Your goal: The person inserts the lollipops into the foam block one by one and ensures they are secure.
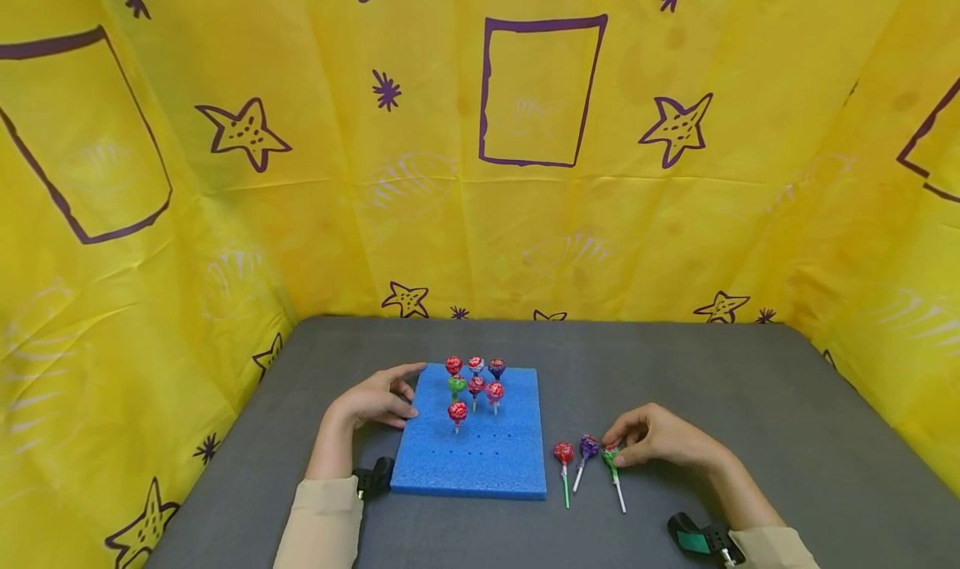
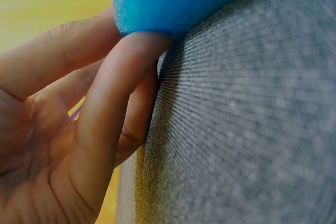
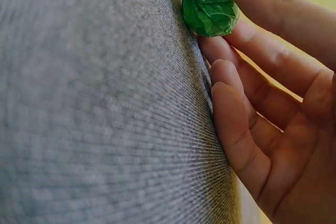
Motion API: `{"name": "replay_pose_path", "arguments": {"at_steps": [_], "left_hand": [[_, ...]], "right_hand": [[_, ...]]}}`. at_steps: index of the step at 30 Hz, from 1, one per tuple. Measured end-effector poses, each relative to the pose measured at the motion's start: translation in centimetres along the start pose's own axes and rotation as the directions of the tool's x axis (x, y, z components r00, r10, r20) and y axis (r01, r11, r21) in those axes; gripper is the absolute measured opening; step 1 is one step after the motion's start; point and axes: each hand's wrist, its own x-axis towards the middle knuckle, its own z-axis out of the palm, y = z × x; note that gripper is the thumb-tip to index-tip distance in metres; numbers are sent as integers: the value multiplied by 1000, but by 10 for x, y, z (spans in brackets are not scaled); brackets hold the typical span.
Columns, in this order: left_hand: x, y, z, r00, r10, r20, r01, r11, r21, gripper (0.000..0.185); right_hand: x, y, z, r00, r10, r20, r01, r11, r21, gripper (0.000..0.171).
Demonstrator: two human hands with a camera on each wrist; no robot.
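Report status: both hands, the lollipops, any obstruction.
Left hand steadies the blue foam block. Right hand pinches the green lollipop lying on the table. Seven lollipops stand in the foam. Nothing in the way.

The bench (image 1: pixel 750 402) wears a grey woven cloth, matt, with a fine ribbed weave. The blue block (image 1: pixel 480 436) is soft foam, matt and porous. The green lollipop (image 3: pixel 208 4) has a crinkled, glossy wrapper. The yellow backdrop (image 1: pixel 300 177) is thin sheeting with a slight sheen.
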Motion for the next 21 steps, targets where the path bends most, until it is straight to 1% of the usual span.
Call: {"name": "replay_pose_path", "arguments": {"at_steps": [6,12,16,21], "left_hand": [[0,-1,0,1000,-1,-1,1,1000,-2,80],[-1,-1,0,1000,0,0,0,1000,-6,80],[-1,-1,0,1000,3,-1,-3,1000,-5,80],[-1,0,0,1000,7,-3,-7,1000,1,80]], "right_hand": [[0,-1,1,1000,-9,9,9,999,-44,25],[0,-2,1,1000,-5,10,5,999,-44,24],[-1,-2,1,1000,-1,3,1,1000,-25,23],[-2,-2,0,1000,4,7,-4,1000,29,22]]}}
